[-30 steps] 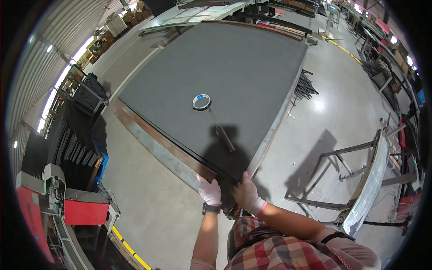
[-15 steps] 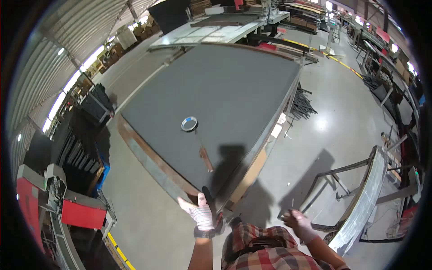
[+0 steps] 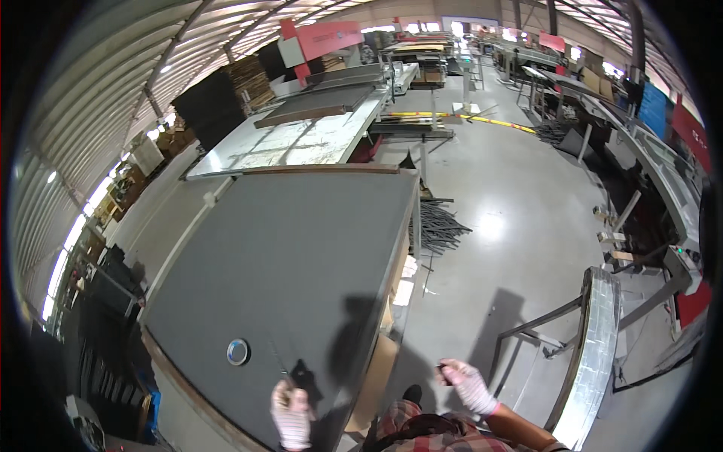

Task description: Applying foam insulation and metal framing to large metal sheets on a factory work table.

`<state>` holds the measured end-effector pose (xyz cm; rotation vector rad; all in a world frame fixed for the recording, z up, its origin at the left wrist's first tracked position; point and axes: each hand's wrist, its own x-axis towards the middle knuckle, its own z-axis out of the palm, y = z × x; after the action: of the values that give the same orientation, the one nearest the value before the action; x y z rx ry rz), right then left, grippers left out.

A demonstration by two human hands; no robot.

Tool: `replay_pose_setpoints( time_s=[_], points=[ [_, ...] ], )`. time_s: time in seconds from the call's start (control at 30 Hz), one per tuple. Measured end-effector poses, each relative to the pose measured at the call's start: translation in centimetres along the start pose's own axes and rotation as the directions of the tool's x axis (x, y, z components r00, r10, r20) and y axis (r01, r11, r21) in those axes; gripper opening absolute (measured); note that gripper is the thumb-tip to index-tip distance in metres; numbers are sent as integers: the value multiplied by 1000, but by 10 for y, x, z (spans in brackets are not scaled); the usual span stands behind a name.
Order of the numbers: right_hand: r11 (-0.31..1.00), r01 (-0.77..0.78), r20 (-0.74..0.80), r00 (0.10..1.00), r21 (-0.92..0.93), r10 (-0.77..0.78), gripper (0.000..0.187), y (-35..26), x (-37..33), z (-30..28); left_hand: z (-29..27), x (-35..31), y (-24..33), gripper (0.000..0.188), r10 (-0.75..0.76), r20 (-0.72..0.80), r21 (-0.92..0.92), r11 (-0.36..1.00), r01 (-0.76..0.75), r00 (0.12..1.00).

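Note:
My left hand (image 3: 291, 414), in a whitish glove, is closed at the brown handle of a thin, rod-like tool (image 3: 284, 370) over the dark grey sheet (image 3: 263, 248). The tool's slim end points away from me. Left of it, a round silver ring with blue on it (image 3: 238, 352), like a roll of tape, lies on the sheet. My right hand (image 3: 471, 388), also gloved, is held off to the right of the sheet above the floor. Its fingers are closed on a small dark thing (image 3: 443, 374) that I cannot make out.
A brown-edged frame (image 3: 188, 393) runs along the sheet's near left side. Beyond stands a white-topped table (image 3: 263, 151). Dark strips (image 3: 444, 226) are heaped on the floor right of the sheet. A silvery curved bench (image 3: 595, 354) with metal legs is at my right.
My left hand has moved from the sheet's near corner onto the tool's handle. My view has tilted up and shifted, showing more of the hall. The right hand stays at the right.

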<state>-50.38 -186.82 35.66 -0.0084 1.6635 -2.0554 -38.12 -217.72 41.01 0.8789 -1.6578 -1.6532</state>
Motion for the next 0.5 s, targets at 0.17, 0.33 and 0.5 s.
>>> replay_pose_setpoints(
  time_s=[0.17, 0.33, 0.5],
  points=[
    [925, 198, 173, 974, -324, -148, 41, -60, 75, 38, 196, 21, 12, 44, 144, 783, 73, 945, -319, 605],
    [960, 160, -229, 968, 232, -106, 40, -101, 160, -24, 336, 69, 6, 66, -63, 994, 100, 815, -570, 85],
    [996, -64, -399, 916, -57, 36, 40, -78, 265, -153, 439, 194, 8, 59, 6, 959, 191, 724, -663, 283]
  ],
)
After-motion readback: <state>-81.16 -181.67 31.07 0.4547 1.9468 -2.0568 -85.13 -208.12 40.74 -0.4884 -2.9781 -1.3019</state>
